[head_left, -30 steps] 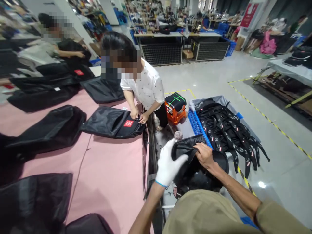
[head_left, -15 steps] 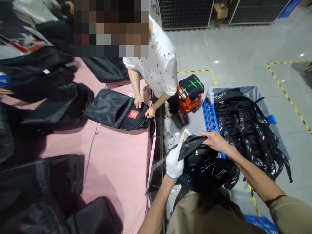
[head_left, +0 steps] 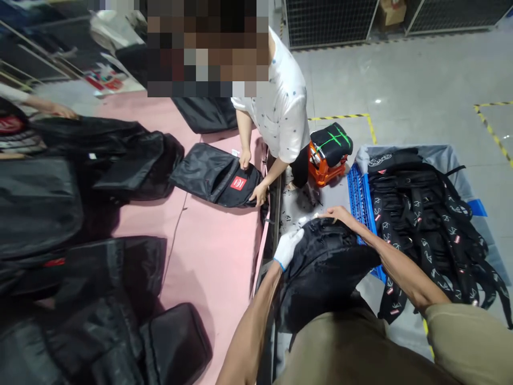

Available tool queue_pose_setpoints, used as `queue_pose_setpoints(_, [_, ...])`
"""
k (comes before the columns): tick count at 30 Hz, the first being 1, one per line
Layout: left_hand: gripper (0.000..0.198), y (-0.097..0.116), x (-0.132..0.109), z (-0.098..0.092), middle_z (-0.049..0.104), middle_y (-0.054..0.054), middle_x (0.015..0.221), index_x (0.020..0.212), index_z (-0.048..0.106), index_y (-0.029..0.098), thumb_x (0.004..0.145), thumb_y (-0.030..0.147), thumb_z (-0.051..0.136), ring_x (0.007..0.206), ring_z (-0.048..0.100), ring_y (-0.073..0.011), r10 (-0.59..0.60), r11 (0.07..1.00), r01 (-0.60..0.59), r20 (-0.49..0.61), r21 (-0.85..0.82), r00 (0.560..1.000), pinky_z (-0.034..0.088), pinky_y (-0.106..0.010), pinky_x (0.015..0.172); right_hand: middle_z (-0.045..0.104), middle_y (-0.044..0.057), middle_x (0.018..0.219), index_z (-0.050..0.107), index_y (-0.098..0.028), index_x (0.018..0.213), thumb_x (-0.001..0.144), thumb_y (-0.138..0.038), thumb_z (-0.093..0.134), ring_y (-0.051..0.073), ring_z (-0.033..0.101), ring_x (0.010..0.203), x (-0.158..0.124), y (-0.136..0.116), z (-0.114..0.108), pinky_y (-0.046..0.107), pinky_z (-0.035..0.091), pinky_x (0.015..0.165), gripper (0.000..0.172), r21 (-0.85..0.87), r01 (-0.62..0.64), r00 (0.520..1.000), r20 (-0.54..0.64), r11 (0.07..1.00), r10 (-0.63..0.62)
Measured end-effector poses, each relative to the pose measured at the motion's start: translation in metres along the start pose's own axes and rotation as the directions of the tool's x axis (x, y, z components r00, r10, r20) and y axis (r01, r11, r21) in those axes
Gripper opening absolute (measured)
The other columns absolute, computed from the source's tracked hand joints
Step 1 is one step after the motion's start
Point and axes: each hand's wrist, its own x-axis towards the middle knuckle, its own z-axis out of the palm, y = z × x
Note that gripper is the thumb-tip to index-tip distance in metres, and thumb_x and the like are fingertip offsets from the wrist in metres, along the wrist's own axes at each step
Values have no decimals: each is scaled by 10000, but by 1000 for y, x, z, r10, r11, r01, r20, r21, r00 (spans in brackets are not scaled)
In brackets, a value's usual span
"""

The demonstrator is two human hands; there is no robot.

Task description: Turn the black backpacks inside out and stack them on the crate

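A black backpack [head_left: 324, 267] lies in front of me, between the pink table and a blue crate. My left hand [head_left: 287, 247], in a white glove, grips the bag's left edge with its fingers closed on the fabric. My bare right hand [head_left: 340, 214] rests on the bag's far top edge, fingers curled over it. Both forearms reach down to the bag from the bottom of the view.
A pink table [head_left: 208, 251] carries several black bags. A co-worker in a white shirt [head_left: 282, 107] handles a black bag with a red label [head_left: 220, 179]. A blue crate [head_left: 360, 198] holds black straps [head_left: 425, 214]. An orange stool [head_left: 326, 163] stands on the grey floor.
The view has tilted further down. The black bag has been turned and laid flatter; my right hand moved to its far edge and my left hand shifted up along its left side.
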Motion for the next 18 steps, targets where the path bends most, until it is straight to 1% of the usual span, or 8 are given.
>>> queue_pose_setpoints(2, [683,-13,-16,-3,419,66,627,676,500,234,724,845,802,646,337,-111,-8,997,5,32,77,999,275,-277,605,400,-58,591,438,-240,622,822,-884,685,124,388,671,-21,6,-9,290,292,637,719,-71,65,995,-74,995,-70])
queue_pose_setpoints(5, [617,-28,-25,-2,438,55,630,674,514,234,809,784,759,658,367,-128,66,986,-70,29,154,997,290,-279,619,697,28,792,696,-195,788,918,-900,571,197,602,818,-62,26,-12,311,458,789,728,-39,110,948,-297,993,-117])
queue_pose_setpoints(6, [579,-30,-23,0,504,38,659,703,570,219,837,755,745,689,421,-143,108,979,-111,26,169,994,339,-279,648,777,71,942,760,-186,911,930,-901,558,231,667,923,-76,35,-8,335,503,880,744,8,122,912,-395,993,-109])
queue_pose_setpoints(8, [528,-30,-15,4,635,0,753,786,676,194,878,713,711,784,526,-180,175,966,-175,15,190,984,435,-293,744,808,148,1249,793,-179,1171,938,-920,539,291,708,1159,-102,56,4,404,527,1060,817,98,141,825,-562,985,-62])
queue_pose_setpoints(11, [497,-25,-2,11,736,-40,875,864,743,179,934,660,638,908,613,-221,249,948,-242,-6,209,969,500,-328,889,750,221,1427,757,-155,1350,877,-1030,482,349,669,1331,-125,82,29,478,512,1166,1032,161,93,713,-699,983,47])
queue_pose_setpoints(13, [465,-22,1,13,771,-56,936,895,763,179,966,611,604,964,639,-232,284,937,-276,-7,214,959,512,-340,946,751,245,1404,749,-131,1366,826,-1091,424,371,681,1302,-127,91,41,490,534,1131,1148,172,54,665,-741,984,93])
queue_pose_setpoints(15, [438,-19,1,13,780,-60,957,895,768,184,995,565,579,979,644,-234,315,926,-304,-14,222,949,517,-347,958,792,240,1261,785,-136,1265,818,-1110,355,381,716,1167,-120,90,46,494,558,1037,1155,147,-12,644,-755,989,120])
queue_pose_setpoints(18, [400,-16,-4,11,717,-45,846,788,718,208,1014,508,580,901,616,-234,353,911,-331,-51,245,934,509,-373,901,778,227,884,783,-175,833,811,-1121,198,375,692,861,-105,76,45,512,547,853,1113,72,-177,664,-727,982,173])
